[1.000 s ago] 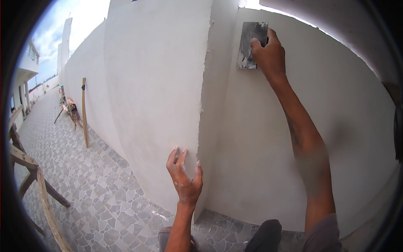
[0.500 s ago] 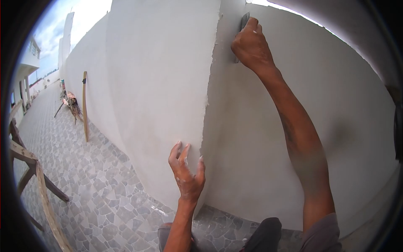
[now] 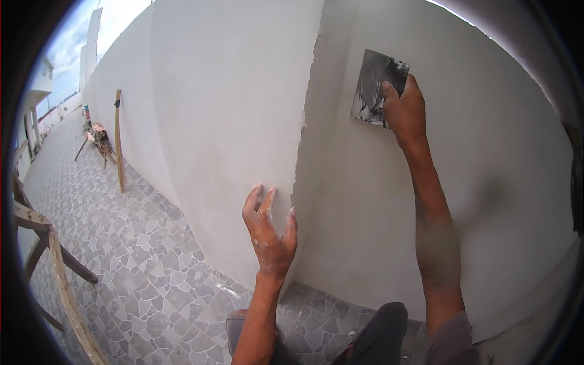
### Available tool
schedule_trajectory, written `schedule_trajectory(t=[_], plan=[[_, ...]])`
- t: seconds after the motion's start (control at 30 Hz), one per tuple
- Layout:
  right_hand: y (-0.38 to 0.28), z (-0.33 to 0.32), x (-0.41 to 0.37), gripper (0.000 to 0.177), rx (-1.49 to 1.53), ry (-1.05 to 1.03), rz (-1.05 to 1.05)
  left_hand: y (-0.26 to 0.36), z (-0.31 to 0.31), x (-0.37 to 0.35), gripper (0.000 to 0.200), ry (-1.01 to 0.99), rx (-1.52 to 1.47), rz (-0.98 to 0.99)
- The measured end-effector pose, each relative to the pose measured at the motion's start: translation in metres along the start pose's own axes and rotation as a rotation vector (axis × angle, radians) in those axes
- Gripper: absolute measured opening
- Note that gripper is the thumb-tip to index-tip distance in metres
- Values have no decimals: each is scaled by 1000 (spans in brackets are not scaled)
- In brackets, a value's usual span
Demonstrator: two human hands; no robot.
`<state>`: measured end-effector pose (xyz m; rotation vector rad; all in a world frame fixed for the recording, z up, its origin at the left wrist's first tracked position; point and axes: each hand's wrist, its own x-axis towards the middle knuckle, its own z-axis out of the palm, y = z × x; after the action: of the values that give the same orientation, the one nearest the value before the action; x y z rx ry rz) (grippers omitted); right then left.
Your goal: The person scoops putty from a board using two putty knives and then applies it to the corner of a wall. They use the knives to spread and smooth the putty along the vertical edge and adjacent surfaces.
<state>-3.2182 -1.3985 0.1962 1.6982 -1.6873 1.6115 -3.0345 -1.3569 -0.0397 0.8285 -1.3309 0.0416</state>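
My right hand [image 3: 404, 111] is raised and grips a flat grey metal trowel blade [image 3: 374, 85] smeared with white plaster, held flat against the white wall [image 3: 486, 152] just right of the corner. My left hand [image 3: 269, 234] rests open on the outer corner edge [image 3: 299, 158] of the wall, fingers spread on the left face, thumb wrapped round the rough edge. White plaster dust covers its fingers. Both of my forearms reach up from the bottom of the view.
A long white wall [image 3: 201, 115] runs away to the left above a grey stone-patterned pavement [image 3: 140, 267]. A wooden plank [image 3: 120, 140] leans on that wall, with a pile of debris [image 3: 97, 143] behind it. A wooden trestle [image 3: 52, 267] stands at the left. My knees [image 3: 377, 340] show below.
The trowel went from the wall face into the corner edge-on, then came back out to the right and lower, flat on the wall again. My left hand stayed on the corner.
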Motion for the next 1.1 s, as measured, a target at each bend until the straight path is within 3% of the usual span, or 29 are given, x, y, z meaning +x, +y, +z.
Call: schedule_trajectory(t=[0.23,0.3,0.47,0.67,0.77,0.93,1.07,1.1], plan=[[-5,21,7,30,-52,20,-19,2,4,-2,55,16,3,-9],[-4,17,10,29,43,28,-52,1,3,0,54,10,7,-10],[3,30,9,27,-48,51,-189,-2,2,1,54,15,27,17],[31,21,-54,20,-29,32,-102,-2,1,3,52,16,42,30],[46,27,-78,19,40,-48,77,0,0,4,52,11,40,23],[53,56,-81,19,-11,2,-47,-2,3,3,52,18,82,39],[57,52,-87,20,128,-8,89,-2,1,4,52,16,87,40],[61,58,-89,20,85,13,38,-2,1,3,52,11,87,38]])
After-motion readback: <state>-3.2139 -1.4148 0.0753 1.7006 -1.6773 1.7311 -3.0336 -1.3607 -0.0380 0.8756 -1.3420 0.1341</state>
